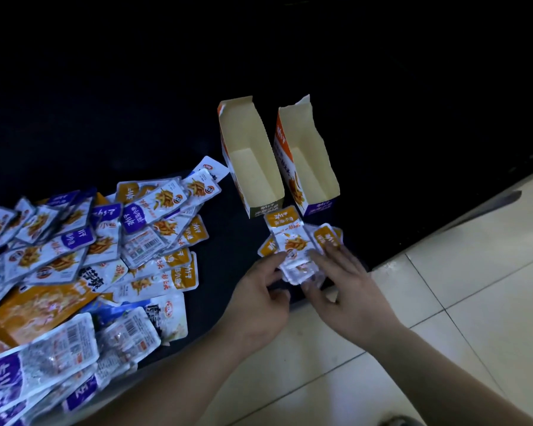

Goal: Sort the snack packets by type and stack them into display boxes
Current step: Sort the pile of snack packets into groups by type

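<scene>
Dark mat (228, 247) — left hand (259, 298), right hand (353, 292) pinch packets (293, 241).

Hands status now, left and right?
Left hand: pinches the bunch of orange snack packets at its near edge.
Right hand: grips the same bunch, fingers on top, thumb underneath.

The packet pile (74, 256) runs off the picture's left and bottom edges, and its lower layers are buried. At the dark mat's (222, 272) near edge, the fanned packets (290, 238) lose their near ends under the left grip (260, 298) and right grip (348, 290). The mat's far side vanishes in darkness. The packet print is too blurred to read.
</scene>
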Tool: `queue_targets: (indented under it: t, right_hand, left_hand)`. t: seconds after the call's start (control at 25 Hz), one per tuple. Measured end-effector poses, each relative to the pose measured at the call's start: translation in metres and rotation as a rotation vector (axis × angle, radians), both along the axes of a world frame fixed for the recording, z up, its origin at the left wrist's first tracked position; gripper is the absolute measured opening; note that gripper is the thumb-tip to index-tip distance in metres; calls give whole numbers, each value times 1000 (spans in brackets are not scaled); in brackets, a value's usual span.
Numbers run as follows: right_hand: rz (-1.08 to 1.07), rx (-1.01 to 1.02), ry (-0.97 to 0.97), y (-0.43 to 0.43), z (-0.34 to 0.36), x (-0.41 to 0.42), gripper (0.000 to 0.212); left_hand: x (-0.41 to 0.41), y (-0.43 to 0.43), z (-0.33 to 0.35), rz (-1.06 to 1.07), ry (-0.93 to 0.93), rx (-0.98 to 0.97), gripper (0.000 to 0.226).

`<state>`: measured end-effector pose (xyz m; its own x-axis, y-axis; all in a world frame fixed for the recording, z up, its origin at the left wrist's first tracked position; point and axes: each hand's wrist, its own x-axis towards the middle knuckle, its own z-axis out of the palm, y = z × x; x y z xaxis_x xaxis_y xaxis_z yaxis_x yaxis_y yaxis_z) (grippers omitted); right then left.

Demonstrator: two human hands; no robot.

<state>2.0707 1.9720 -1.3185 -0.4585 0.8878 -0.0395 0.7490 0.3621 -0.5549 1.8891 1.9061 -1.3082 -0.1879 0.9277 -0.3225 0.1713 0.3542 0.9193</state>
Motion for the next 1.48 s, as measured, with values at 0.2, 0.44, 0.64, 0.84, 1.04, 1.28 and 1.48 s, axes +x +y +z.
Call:
queue_targets:
  t: [0.2,0.44,0.64,0.84,1.04,1.28,1.48]
  right_hand:
    - [8,223,-236,1,1,-13,61]
    - [49,182,-198,-6,2,-36,42]
    - [104,50,179,-25,14,-101,38]
    - [186,-226,179,-50,28,-207,48]
    - [439,-384,-183,-94,39,-257,94]
    - [500,-79,-396,-97,25,-265,105]
    - [468,27,-308,-88,21,-263,84]
  left_hand:
    - [-12,-5,-3,93,125,38,55]
    - [-49,-32,-1,153,198,93,48]
    - [-94,-65,17,52,423,254,31]
    - [-192,-127,52,-195,1193,-241,92]
    - [-231,-168,30,-169,953,-469,108]
    - [-259,-177,14,52,1065,-157,92]
    - [-273,-184,12,110,1092,1,73]
